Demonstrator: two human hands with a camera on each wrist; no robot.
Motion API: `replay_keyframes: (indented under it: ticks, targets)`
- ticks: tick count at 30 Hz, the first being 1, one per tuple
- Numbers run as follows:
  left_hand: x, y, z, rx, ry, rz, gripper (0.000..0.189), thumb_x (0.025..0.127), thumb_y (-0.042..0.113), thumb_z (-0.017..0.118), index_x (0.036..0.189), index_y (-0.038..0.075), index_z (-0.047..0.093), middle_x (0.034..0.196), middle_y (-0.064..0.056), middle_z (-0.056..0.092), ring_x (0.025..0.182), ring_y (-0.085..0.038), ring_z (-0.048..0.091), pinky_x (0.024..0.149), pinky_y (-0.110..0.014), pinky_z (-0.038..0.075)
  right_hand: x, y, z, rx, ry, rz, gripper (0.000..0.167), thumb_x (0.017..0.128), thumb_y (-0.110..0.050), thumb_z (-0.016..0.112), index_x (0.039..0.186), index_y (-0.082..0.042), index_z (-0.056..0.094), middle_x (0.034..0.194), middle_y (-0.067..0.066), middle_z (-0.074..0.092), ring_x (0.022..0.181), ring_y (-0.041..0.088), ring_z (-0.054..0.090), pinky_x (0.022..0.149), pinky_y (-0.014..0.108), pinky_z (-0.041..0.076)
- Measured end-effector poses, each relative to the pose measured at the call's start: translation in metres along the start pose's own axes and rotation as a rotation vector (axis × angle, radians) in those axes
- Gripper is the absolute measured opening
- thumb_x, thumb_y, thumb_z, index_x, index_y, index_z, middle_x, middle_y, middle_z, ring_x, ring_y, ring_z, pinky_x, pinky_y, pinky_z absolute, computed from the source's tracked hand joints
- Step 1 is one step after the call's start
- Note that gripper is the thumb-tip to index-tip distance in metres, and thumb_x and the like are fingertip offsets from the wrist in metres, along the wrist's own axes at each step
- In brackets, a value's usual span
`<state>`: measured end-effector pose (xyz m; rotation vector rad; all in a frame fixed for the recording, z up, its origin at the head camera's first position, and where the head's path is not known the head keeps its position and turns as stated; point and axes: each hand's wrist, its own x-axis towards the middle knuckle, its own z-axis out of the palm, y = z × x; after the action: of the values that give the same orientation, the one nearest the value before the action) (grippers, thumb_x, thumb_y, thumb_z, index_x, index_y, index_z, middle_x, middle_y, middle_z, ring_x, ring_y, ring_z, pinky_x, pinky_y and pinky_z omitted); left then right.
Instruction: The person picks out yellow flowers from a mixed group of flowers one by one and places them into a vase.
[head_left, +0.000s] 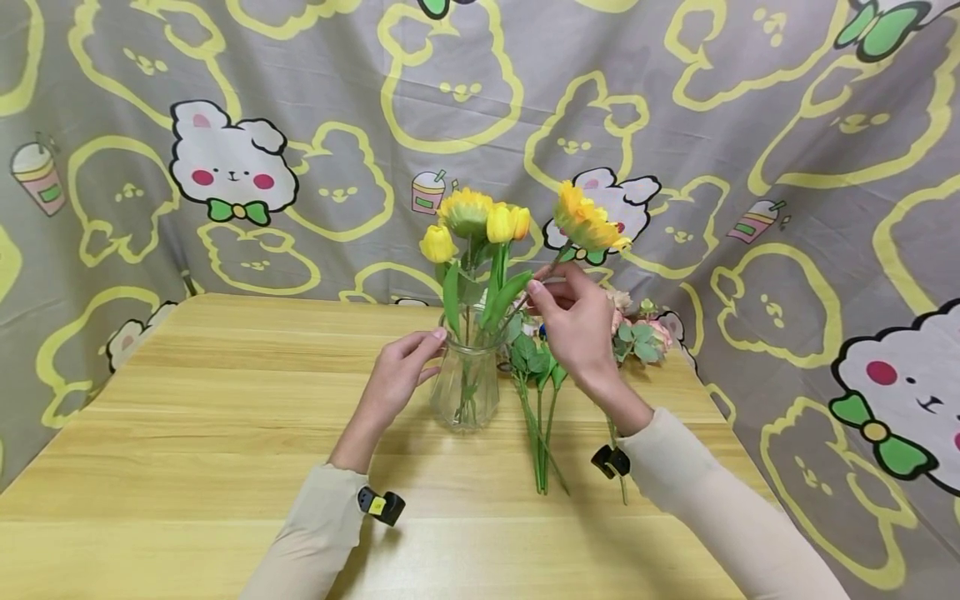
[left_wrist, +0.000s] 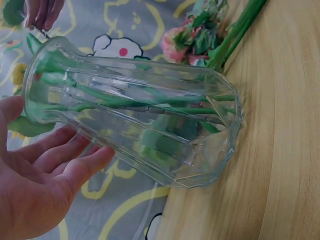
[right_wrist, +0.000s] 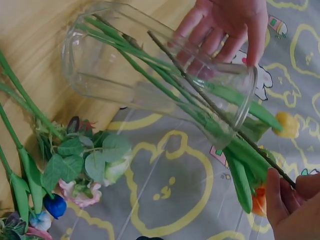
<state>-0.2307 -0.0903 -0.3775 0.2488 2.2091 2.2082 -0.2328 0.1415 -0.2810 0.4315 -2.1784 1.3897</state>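
Observation:
My right hand (head_left: 577,321) pinches the thin dark stem (right_wrist: 220,112) of a yellow sunflower (head_left: 588,221) between thumb and fingers. The bloom leans right, and the lower stem slants down through the mouth of a clear faceted glass vase (head_left: 465,400). Standing in the vase are another yellow sunflower (head_left: 465,212) and several yellow tulips (head_left: 437,244) with green leaves. My left hand (head_left: 397,371) is at the vase's left side, its thumb by the rim and its loosely extended fingers (left_wrist: 85,167) along the glass.
Right of the vase, several green stems (head_left: 542,442) lie on the wooden table (head_left: 225,433). Pink flowers (right_wrist: 80,192) and a blue tulip (right_wrist: 55,205) lie among the loose flowers. A grey patterned curtain (head_left: 322,83) hangs behind the table.

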Motion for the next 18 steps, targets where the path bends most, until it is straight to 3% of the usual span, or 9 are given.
replay_keyframes:
  ticks: [7, 18]
  targets:
    - [0.000, 0.000, 0.001, 0.002, -0.003, 0.004, 0.057, 0.101, 0.050, 0.058, 0.131, 0.002, 0.064, 0.132, -0.016, 0.063, 0.127, -0.029, 0.060, 0.104, -0.038, 0.057, -0.004, -0.002, 0.010, -0.060, -0.042, -0.050, 0.008, 0.096, -0.009, 0.070, 0.102, -0.003, 0.070, 0.090, 0.015, 0.077, 0.076, 0.025, 0.074, 0.063, 0.023, 0.060]
    - [0.000, 0.001, 0.000, 0.000, -0.002, 0.003, 0.057, 0.101, 0.051, 0.058, 0.130, 0.002, 0.064, 0.133, -0.016, 0.062, 0.128, -0.029, 0.060, 0.103, -0.038, 0.057, -0.007, -0.001, 0.031, -0.222, -0.173, -0.091, 0.013, 0.099, -0.014, 0.065, 0.102, -0.005, 0.074, 0.092, 0.009, 0.078, 0.080, 0.019, 0.075, 0.073, 0.037, 0.064]
